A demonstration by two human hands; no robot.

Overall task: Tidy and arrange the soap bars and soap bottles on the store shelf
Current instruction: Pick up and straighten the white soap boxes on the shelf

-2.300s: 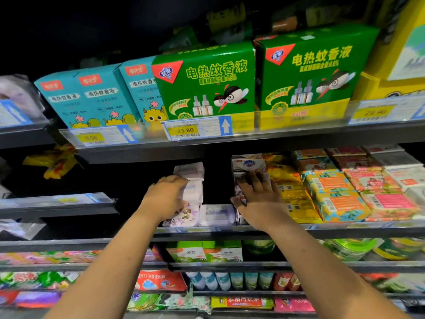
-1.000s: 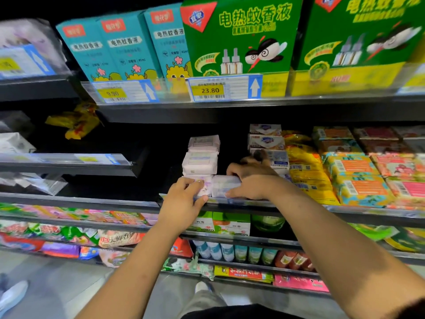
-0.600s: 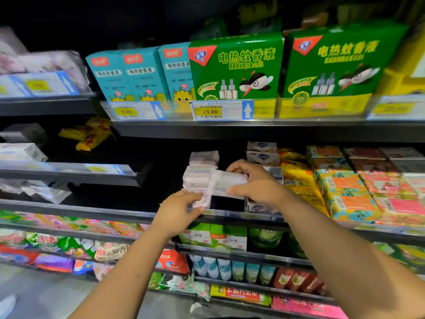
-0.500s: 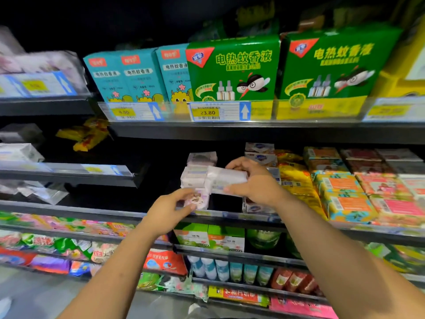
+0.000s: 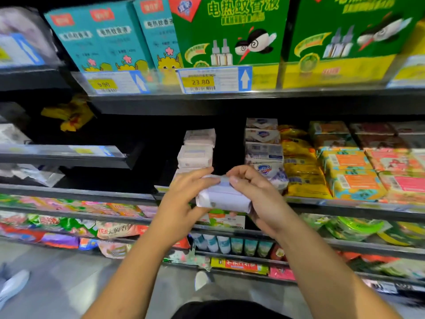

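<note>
Out in front of the soap shelf (image 5: pixel 345 204), just off its front edge, held up a white-wrapped soap pack (image 5: pixel 222 199) between both hands. Gripped its left end with the left hand (image 5: pixel 184 196): fingers (image 5: pixel 202 173) pressed together and curled over the top edge, thumb tucked underneath. Clamped the right end with the right hand (image 5: pixel 257 199): fingertips (image 5: pixel 239 173) bent close together, pinching the top of the wrapper right by a pale blue strip. Had the pack clear of the shelf, resting on nothing but the two hands, long side lying across the view.

Behind the left hand, spotted a stack of pale soap bars (image 5: pixel 196 153), piled several high. Past a dark gap to the right, picked out a column of white boxed soaps (image 5: pixel 263 143) with a blue-logo bar at the front, just behind the right knuckles; touching or not, could not tell. Further right, saw yellow packs (image 5: pixel 301 166), then orange-labelled packs (image 5: pixel 349 171) in rows.

Up on the shelf above, caught green mosquito-liquid boxes (image 5: pixel 230 31) beside teal boxes (image 5: pixel 103 38), with a 23.80 price tag (image 5: pixel 213 80) clipped to the rail in front. Down below, made out a row of small bottles (image 5: pixel 230 245), blurred.
</note>
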